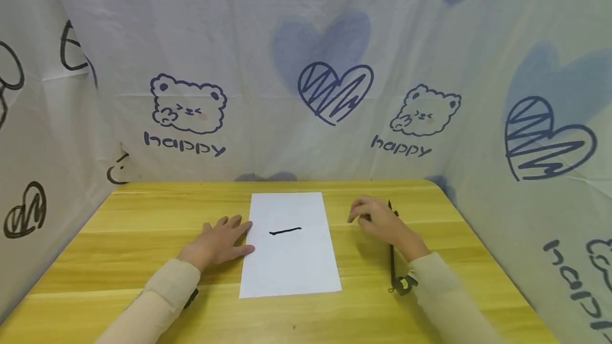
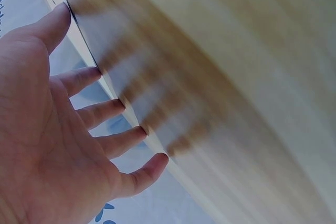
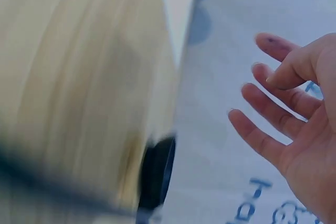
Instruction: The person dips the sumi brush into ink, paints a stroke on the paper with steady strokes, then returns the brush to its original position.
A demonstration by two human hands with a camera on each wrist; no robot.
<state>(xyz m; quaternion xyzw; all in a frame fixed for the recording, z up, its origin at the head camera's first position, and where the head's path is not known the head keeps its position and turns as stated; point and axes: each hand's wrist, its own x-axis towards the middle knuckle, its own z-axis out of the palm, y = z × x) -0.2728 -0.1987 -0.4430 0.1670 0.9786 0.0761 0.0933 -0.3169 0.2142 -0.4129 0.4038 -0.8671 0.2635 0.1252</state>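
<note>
A white sheet of paper (image 1: 289, 269) lies on the wooden table and bears one thick, slightly slanted black stroke (image 1: 285, 231). At the sheet's left edge, my left hand (image 1: 217, 243) rests with fingers spread and straight, its fingertips and thumb on the border. My right hand (image 1: 377, 219) hangs over the table right of the sheet, fingers loosely bent and holding nothing; a dark smudge marks one fingertip in the right wrist view. Beneath that hand runs a long thin black stick (image 1: 392, 267), pointed at the far end and looped at the near end, partly hidden.
A small black object (image 3: 157, 171) stands by the stick in the right wrist view. The yellow wood-grain table (image 1: 158, 206) ends at a printed cloth (image 1: 268, 137) at the back and sides. Black-and-yellow gear (image 1: 406, 283) sits at my right wrist.
</note>
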